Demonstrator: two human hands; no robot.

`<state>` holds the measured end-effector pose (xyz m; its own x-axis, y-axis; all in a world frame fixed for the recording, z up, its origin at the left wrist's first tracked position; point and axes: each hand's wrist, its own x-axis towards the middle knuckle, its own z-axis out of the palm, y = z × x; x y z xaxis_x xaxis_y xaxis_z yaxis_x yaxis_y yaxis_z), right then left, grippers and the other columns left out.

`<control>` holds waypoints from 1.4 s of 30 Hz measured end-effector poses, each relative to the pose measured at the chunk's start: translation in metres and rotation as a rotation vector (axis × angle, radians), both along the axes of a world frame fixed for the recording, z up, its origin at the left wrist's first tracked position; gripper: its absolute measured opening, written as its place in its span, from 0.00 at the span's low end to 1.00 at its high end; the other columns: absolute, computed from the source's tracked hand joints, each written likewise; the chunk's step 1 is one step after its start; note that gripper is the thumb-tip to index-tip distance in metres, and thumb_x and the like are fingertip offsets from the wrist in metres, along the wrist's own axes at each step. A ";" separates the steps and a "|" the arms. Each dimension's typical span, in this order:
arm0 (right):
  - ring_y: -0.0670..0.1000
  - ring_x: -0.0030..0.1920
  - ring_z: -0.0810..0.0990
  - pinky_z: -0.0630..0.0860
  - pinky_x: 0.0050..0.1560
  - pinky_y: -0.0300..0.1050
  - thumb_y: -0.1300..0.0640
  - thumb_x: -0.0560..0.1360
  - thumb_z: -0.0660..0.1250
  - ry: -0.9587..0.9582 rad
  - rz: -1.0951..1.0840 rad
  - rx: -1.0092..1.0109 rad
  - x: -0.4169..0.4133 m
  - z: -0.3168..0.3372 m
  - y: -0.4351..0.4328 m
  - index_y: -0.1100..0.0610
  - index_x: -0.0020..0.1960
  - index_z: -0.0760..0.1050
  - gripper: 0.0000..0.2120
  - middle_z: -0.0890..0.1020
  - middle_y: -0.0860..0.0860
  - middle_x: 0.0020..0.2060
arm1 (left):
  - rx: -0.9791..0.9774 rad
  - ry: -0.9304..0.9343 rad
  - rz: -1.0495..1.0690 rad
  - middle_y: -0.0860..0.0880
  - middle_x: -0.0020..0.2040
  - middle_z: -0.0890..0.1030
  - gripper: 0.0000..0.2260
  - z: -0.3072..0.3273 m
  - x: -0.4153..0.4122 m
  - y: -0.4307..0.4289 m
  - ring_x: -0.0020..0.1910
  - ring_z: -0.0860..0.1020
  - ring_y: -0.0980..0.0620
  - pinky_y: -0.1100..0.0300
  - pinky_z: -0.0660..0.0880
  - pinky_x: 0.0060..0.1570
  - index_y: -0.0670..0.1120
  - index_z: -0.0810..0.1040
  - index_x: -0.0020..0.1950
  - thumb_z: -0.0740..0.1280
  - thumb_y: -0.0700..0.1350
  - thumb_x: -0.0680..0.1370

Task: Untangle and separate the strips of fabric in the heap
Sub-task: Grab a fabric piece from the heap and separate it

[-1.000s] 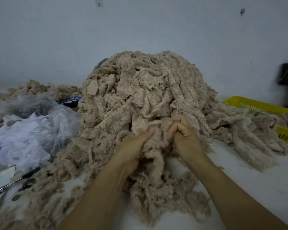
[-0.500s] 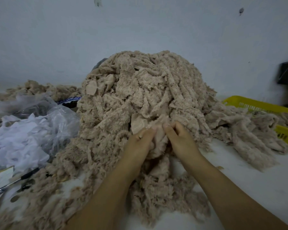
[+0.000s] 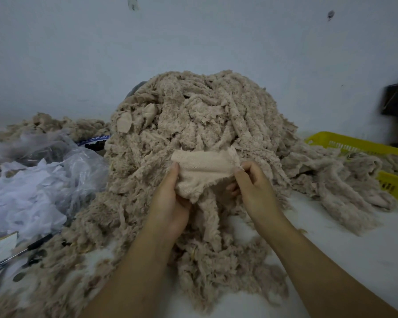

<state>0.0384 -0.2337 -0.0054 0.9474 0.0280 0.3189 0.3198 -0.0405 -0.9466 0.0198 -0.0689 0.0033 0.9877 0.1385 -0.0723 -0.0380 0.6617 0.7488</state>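
Two pinch grips, left hand (image 3: 170,203) and right hand (image 3: 253,189), on one strip (image 3: 202,171) before the heap (image 3: 205,115); blue packet (image 3: 93,140) print illegible.

Fuzzy beige cloth heap (image 3: 193,125), smooth-backed strip (image 3: 200,171), glossy yellow plastic basket (image 3: 354,145).

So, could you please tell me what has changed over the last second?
The left hand and right hand, earlier buried in the heap, have pulled one strip up and spread it between them, smooth backing showing. The heap, yellow basket and plastic bags stayed put.
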 end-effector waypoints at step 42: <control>0.42 0.42 0.80 0.79 0.43 0.41 0.47 0.77 0.69 0.204 0.352 0.104 0.002 -0.002 -0.003 0.37 0.55 0.76 0.08 0.82 0.44 0.50 | 0.871 -0.215 -0.023 0.43 0.45 0.83 0.05 -0.008 -0.010 -0.013 0.44 0.82 0.47 0.53 0.79 0.46 0.47 0.81 0.50 0.65 0.44 0.80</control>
